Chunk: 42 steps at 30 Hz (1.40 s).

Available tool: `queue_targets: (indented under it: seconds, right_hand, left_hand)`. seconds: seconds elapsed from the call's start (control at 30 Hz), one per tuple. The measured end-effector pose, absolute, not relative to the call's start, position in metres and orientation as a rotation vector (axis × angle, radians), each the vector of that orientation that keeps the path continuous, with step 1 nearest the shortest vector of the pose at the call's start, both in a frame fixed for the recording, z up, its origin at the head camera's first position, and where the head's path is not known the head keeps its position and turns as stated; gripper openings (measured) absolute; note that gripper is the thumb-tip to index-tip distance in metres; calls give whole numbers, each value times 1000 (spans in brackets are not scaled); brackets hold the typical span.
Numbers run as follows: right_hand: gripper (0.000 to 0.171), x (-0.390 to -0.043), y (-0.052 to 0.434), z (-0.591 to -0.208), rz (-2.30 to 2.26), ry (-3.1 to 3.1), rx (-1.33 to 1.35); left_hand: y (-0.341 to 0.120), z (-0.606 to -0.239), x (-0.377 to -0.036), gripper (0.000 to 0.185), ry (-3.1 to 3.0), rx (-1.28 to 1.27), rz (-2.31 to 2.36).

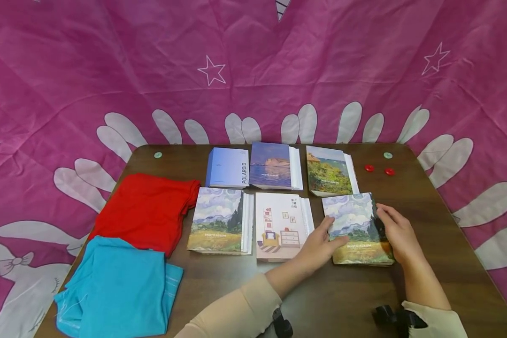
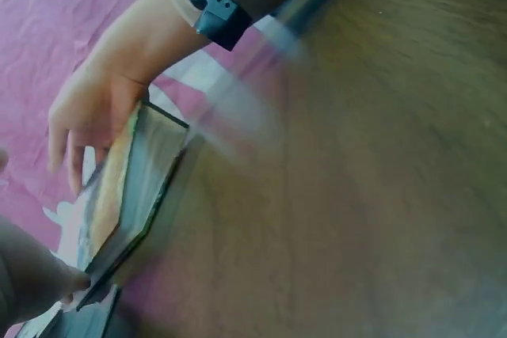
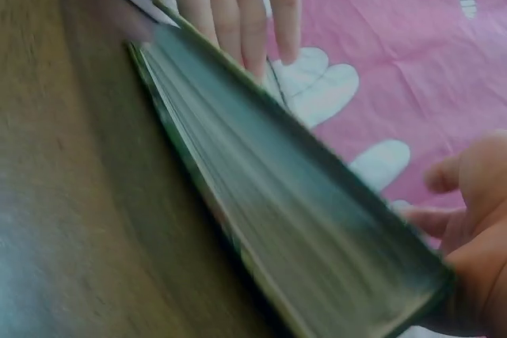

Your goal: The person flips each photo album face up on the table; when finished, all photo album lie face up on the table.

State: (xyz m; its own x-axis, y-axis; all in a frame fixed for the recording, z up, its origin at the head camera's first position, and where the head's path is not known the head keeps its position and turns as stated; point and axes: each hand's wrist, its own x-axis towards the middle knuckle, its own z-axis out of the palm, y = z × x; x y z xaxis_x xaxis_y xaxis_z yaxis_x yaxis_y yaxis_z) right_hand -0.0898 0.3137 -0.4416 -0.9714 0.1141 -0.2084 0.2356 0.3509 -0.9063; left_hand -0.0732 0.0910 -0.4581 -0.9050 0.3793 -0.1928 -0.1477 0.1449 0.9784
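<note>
A photo album with a wheat-field painting cover point(image 1: 358, 230) lies between my hands at the right end of the front row. My left hand point(image 1: 317, 249) grips its left side, with a digit over the cover. Along the opposite edge my right hand point(image 1: 401, 234) holds the spine side, its fingers partly hidden by the album in the head view. Seen from the right wrist, the page block point(image 3: 269, 187) is slightly fanned. Just left of my left hand is a white album with a furniture drawing point(image 1: 279, 225).
A matching wheat-field album point(image 1: 215, 220) stands at the front left. Behind are a blue Polaroid album point(image 1: 228, 166), a sea-cliff album point(image 1: 270, 164) and a garden album point(image 1: 329, 171). Red cloth point(image 1: 143, 211) and turquoise cloth point(image 1: 118, 286) lie left; two red discs point(image 1: 369, 167) lie back right.
</note>
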Motion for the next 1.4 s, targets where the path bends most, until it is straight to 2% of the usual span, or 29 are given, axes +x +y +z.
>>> queue_targets:
  seconds: [0.2,0.47,0.6,0.8,1.13,1.4]
  right_hand:
    - [37,-86,326,-443,-2106,2354,211]
    - [23,-86,329,-436,-2332,2194,251]
    - [25,-87,328,-427,-2368,2087,227]
    - [31,-85,321,-410,-2182,2194,134]
    - [29,-90,285,-419,-2141,2190,-80]
    - [70,-98,280,-436,-1366,2567,40]
  left_hand:
    - [97,-460,-71,67,1991,214,1878]
    - [102,-459,-72,66,1952,150,1973]
    - [106,-461,-73,61,1809,124,2065]
    - [113,-462,-77,57,1454,146,2200]
    - [82,-434,-78,66,1686,363,2210]
    - [63,-426,-72,70,1988,443,2085]
